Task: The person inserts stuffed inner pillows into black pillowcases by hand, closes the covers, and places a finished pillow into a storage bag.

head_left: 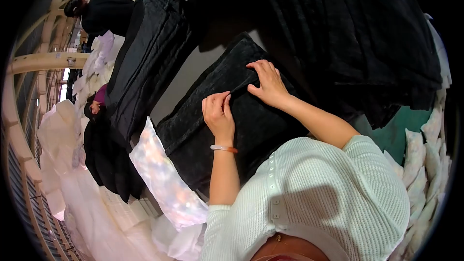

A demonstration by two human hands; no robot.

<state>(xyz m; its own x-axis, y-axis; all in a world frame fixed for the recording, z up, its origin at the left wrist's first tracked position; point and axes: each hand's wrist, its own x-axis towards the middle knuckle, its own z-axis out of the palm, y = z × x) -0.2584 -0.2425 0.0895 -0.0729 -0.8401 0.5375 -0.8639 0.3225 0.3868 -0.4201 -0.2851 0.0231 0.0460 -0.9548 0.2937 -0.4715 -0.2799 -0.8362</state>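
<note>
black cloth [188, 121], grey table [187, 73], cream beam [46, 62]

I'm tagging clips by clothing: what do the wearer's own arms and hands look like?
Short, pale ribbed-knit sleeves; bare forearms. A bangle, part whitish, part orange-red, circles the left wrist; the right wrist shows none. The left hand and right hand are gloveless.

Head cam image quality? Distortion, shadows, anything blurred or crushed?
Head view: strong fisheye, the pale framework bowing at the left edge, corners black; head view: a dark shadow on the white knit top, and the dark cloth stack at upper right crushed to near black in places; head view: left hand and right hand look reasonably sharp, no obvious motion blur.
</note>
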